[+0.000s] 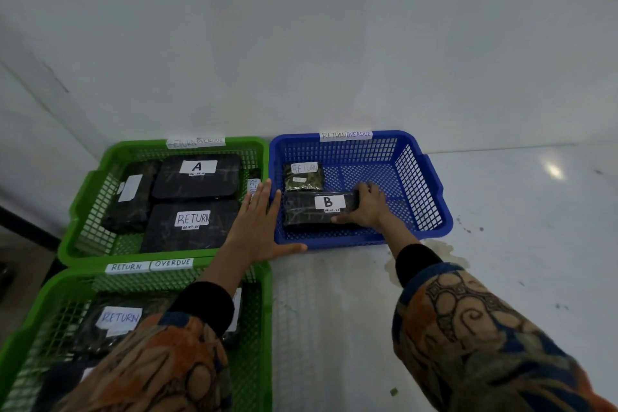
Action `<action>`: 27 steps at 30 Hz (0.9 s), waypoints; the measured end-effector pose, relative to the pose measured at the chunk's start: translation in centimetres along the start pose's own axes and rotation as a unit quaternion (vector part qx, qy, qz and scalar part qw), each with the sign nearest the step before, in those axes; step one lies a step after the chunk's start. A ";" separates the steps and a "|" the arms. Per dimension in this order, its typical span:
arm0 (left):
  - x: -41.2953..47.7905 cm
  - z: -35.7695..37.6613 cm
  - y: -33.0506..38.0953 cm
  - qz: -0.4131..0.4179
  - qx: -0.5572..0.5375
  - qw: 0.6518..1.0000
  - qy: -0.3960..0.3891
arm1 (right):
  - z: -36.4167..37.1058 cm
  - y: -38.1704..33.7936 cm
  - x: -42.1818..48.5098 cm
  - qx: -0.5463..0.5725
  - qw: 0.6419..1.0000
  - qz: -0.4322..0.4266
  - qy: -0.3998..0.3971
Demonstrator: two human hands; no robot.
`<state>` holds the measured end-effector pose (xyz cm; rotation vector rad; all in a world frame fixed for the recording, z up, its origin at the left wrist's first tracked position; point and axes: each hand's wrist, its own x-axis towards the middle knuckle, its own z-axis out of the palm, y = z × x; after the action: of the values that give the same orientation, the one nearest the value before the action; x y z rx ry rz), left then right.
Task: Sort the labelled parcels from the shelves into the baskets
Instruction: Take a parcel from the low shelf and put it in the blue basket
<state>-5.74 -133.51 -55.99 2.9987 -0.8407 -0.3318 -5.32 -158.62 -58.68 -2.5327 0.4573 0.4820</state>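
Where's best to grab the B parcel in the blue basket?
Probably by its right end, from above on the right: the B parcel lies flat, its left end near the blue basket wall; the right hand grips there.

Blue basket (351, 241), green baskets (83, 256), parcels (200, 187) apparently black.

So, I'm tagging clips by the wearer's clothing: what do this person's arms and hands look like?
Both arms are in loose long sleeves, the left sleeve and the right sleeve, with a batik-like print of orange, tan and dark blue swirls. A snug black cuff shows at each wrist: left cuff, right cuff. The left grip and right grip are bare hands, no gloves.
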 end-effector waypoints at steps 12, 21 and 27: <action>-0.1 0.0 0.0 0.001 -0.004 1.000 -0.003 | -1.5 1.5 -1.5 -0.039 0.997 -0.063 0.015; -0.1 0.0 0.1 -0.003 -0.012 1.000 -0.008 | -0.7 -0.9 -2.8 -0.058 0.975 0.171 0.130; 0.0 0.2 0.0 -0.005 -0.009 1.000 -0.005 | 0.8 -3.4 -2.5 -0.124 0.971 0.176 0.104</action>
<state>-5.81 -133.54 -56.23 2.9881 -0.8204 -0.3521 -6.31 -154.92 -56.85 -2.7659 0.9911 0.4241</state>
